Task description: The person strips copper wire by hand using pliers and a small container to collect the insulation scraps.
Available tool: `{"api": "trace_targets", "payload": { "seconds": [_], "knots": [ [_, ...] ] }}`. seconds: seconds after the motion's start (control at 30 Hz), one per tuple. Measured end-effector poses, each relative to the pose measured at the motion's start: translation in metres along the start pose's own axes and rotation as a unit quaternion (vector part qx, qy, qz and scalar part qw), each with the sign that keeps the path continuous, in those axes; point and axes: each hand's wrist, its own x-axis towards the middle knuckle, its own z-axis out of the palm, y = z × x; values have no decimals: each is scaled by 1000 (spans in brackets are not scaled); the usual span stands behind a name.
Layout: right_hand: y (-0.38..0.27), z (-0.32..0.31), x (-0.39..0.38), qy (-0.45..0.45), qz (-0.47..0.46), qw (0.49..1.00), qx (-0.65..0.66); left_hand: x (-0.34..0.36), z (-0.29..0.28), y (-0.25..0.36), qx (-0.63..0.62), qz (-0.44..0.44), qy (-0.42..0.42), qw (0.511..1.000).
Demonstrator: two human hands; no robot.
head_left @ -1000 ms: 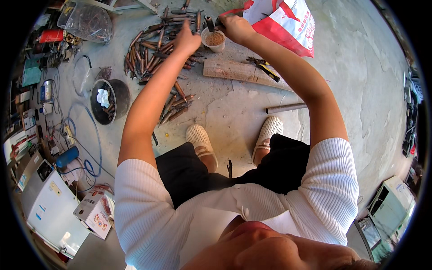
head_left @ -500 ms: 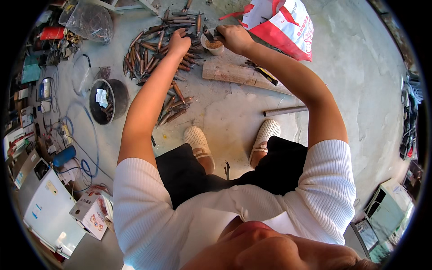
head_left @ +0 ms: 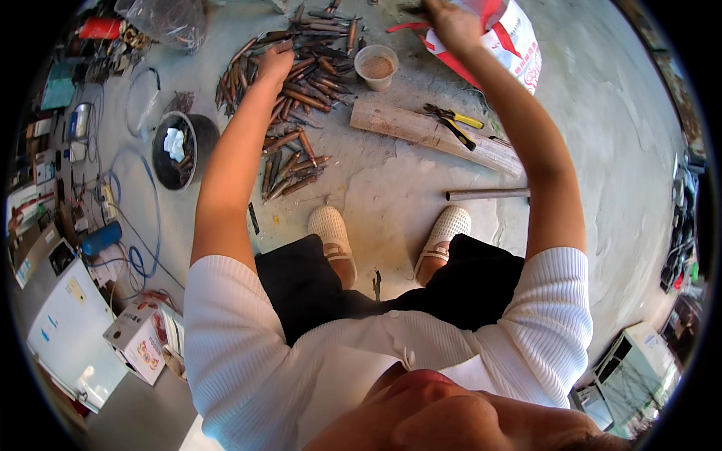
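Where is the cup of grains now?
Upper middle of the head view: the cup stands just right of the pile of rods, beyond the left end of the log.

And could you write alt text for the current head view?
A person's left hand is at a pile of brown pointed pieces, the right hand near a red and white bag. A cup of grains stands between them.

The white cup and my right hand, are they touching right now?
Apart: the head view shows grey floor between your right hand and the white cup.
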Motion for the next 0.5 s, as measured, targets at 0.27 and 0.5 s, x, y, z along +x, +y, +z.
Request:
{"api": "trace_targets", "payload": {
  "seconds": [0.27,0.5],
  "knots": [
    [23,-47,-16,-87,61,994,-22,-21,-51,-16,185,5,40,982],
    [11,3,-113,-487,95,863,95,-4,-27,-36,332,73,2,940]
  ]
}}
